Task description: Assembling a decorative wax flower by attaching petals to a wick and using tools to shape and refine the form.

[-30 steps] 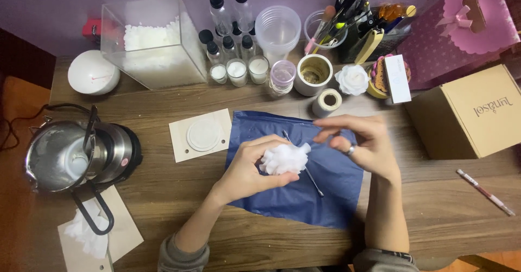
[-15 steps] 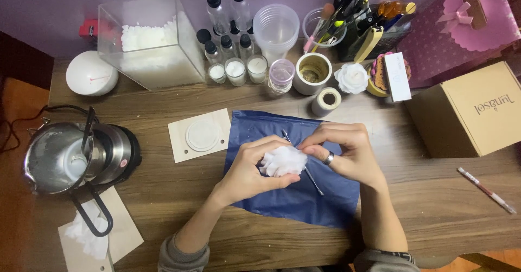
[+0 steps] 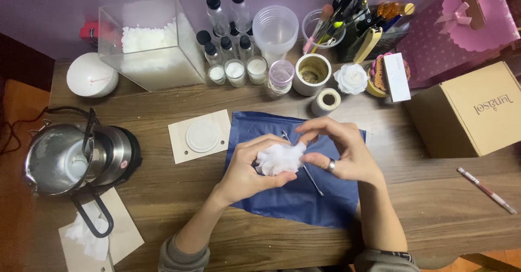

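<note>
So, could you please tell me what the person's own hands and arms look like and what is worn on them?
Both forearms are bare, with grey sleeves pushed up near the elbows. The right hand wears a silver ring on one finger. The left hand shows no ring or glove.

Landmark: blue sheet [image 3: 304,196] mid-bench [image 3: 434,218].

- On sheet: both hands, left hand [image 3: 247,169] and right hand [image 3: 347,152], grip closed round a white flower-shaped piece [image 3: 280,158]; thin metal tool [image 3: 312,174] lies just under them. Sheet's near edge is bare.
- Left of sheet: pale card with round white lid [image 3: 202,136], touching or almost. Further left, metal melting pot [image 3: 76,155] w/ black handle sticking toward the near edge.
- Behind sheet: tape roll [image 3: 326,101] close; then a packed row of small jars, bottles, cups.
- Right of sheet: open wood strip, then cardboard box [image 3: 472,109]; pen [image 3: 485,190] lies near the front edge.
</note>
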